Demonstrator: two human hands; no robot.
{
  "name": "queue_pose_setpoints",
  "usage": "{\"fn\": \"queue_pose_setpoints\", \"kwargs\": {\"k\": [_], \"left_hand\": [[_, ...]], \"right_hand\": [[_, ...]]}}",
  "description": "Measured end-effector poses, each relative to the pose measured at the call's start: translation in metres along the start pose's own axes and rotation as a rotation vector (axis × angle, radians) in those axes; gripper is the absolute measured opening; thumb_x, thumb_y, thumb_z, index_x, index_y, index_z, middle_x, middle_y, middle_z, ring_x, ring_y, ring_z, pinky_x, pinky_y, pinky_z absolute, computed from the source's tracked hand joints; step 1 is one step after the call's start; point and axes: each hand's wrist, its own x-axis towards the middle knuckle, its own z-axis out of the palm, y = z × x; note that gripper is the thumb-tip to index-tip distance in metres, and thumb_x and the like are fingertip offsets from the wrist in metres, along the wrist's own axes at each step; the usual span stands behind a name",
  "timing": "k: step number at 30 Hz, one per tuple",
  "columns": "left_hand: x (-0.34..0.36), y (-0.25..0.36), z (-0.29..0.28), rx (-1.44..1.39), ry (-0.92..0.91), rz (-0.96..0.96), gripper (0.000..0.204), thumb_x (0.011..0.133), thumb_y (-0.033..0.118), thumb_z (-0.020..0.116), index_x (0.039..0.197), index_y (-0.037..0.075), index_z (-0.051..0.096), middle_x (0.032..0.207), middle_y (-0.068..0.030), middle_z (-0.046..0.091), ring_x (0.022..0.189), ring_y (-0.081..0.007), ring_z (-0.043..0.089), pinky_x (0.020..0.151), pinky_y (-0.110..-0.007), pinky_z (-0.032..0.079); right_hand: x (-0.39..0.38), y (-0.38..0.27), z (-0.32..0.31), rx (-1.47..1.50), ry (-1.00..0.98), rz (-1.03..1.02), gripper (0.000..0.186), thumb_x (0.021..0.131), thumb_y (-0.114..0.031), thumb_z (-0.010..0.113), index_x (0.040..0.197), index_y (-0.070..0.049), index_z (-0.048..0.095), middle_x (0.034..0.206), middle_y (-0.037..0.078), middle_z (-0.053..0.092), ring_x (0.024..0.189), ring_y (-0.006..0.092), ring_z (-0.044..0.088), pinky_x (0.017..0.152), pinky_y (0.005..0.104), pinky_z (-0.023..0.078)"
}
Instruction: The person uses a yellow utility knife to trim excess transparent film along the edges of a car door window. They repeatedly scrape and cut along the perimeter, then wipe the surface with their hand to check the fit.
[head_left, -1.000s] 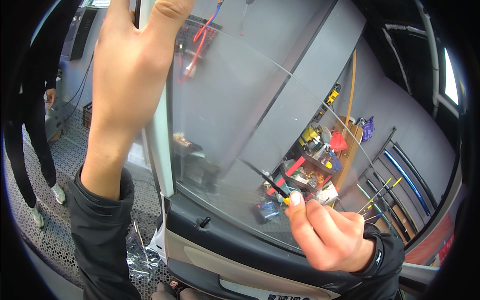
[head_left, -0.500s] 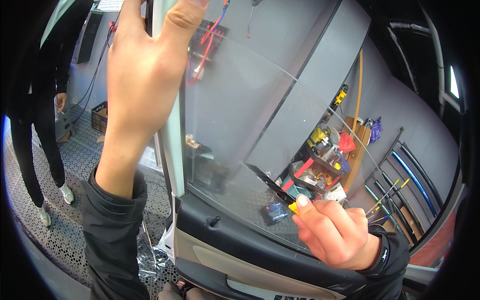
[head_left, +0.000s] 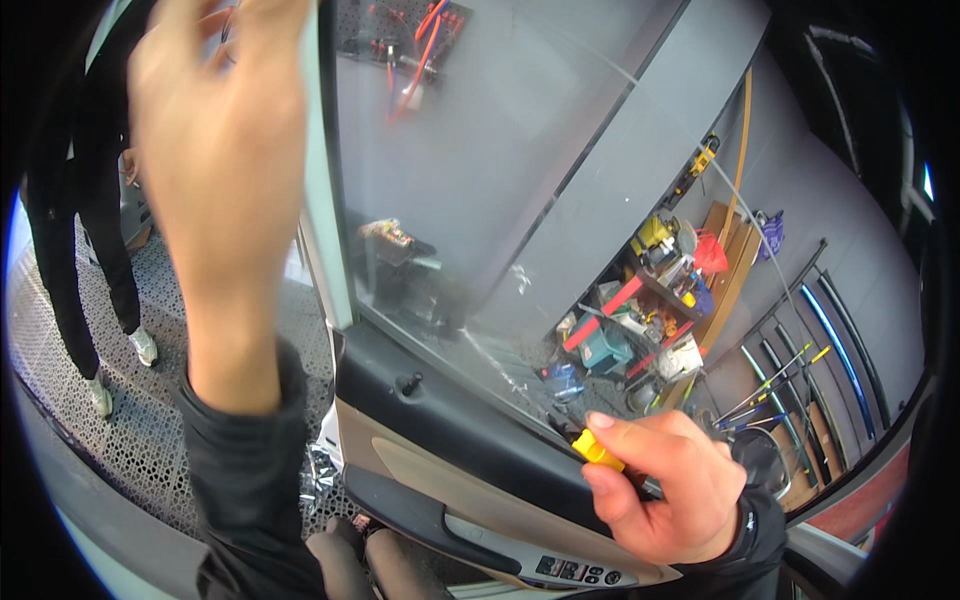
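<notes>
My right hand point(head_left: 675, 485) pinches a small tool with a yellow end point(head_left: 598, 450) between thumb and finger. Its dark part points toward the lower edge of the window glass point(head_left: 450, 200), and its exact kind is unclear. Whitish streaks and smudges mark the lower glass. My left hand point(head_left: 220, 150) is raised beside the pale upright window frame point(head_left: 318, 170) at the left of the glass. Motion smears it, and its fingers run toward the top edge of the picture. Below the glass lies the black and beige car door panel point(head_left: 440, 400).
A person in dark clothes point(head_left: 95, 220) stands at the left on a perforated floor point(head_left: 200, 310). Beyond the glass are a cluttered tool cart point(head_left: 640, 320), a rack of rolls and rods point(head_left: 820, 360) and a wall tool board point(head_left: 400, 40). Door switches point(head_left: 575, 570) lie low.
My left hand has come away from the window frame and shifted left. My right hand has moved slightly lower, and the tool's long dark part has left the middle of the glass. The view has shifted.
</notes>
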Motion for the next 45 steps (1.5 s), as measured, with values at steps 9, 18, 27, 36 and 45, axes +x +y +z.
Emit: {"fn": "queue_pose_setpoints", "kwargs": {"k": [9, 18, 27, 36, 45], "left_hand": [[-0.160, 0.116, -0.103, -0.895, -0.323, -1.149, 0.037, 0.104, 0.026, 0.061, 0.122, -0.006, 0.058, 0.099, -0.0139, 0.069, 0.082, -0.0192, 0.069, 0.072, -0.031, 0.060], [-0.187, 0.159, -0.174, -0.633, -0.488, -1.244, 0.022, 0.094, -0.007, 0.072, 0.115, -0.006, 0.064, 0.092, -0.0057, 0.072, 0.085, -0.0083, 0.070, 0.076, -0.023, 0.056], [-0.180, 0.173, -0.205, -0.502, -0.554, -1.299, 0.010, 0.095, -0.003, 0.074, 0.101, -0.003, 0.067, 0.088, -0.0026, 0.073, 0.077, -0.0040, 0.066, 0.069, -0.019, 0.052], [-0.172, 0.148, -0.210, -0.432, -0.472, -1.242, 0.009, 0.101, 0.008, 0.066, 0.097, 0.001, 0.064, 0.077, -0.0030, 0.063, 0.057, -0.0074, 0.054, 0.049, -0.021, 0.041], [-0.215, 0.052, -0.220, -0.244, -0.141, -1.274, 0.022, 0.106, 0.019, 0.058, 0.088, 0.007, 0.058, 0.065, 0.0036, 0.045, 0.052, -0.0064, 0.045, 0.041, -0.023, 0.030]], "right_hand": [[-0.062, -0.016, 0.055, 0.452, 0.161, 0.221, 0.027, 0.092, -0.001, 0.074, 0.117, 0.005, 0.065, 0.060, 0.005, 0.066, 0.054, 0.0104, 0.057, 0.056, 0.0219, 0.043], [-0.132, -0.070, 0.092, 0.584, 0.195, 0.386, 0.028, 0.089, 0.001, 0.079, 0.116, 0.006, 0.070, 0.086, 0.015, 0.072, 0.061, 0.0200, 0.070, 0.056, 0.0289, 0.054], [-0.154, -0.118, 0.084, 0.567, 0.218, 0.430, 0.032, 0.087, -0.001, 0.081, 0.117, 0.005, 0.070, 0.088, 0.014, 0.073, 0.064, 0.0214, 0.072, 0.056, 0.0296, 0.055], [-0.170, -0.138, 0.086, 0.609, 0.149, 0.419, 0.032, 0.088, -0.002, 0.080, 0.117, 0.004, 0.070, 0.083, 0.010, 0.067, 0.057, 0.0221, 0.063, 0.050, 0.0330, 0.050], [-0.224, -0.146, 0.112, 0.812, 0.070, 0.644, 0.026, 0.096, -0.007, 0.075, 0.119, 0.000, 0.067, 0.092, 0.011, 0.068, 0.069, 0.0222, 0.067, 0.061, 0.0319, 0.052]]}}
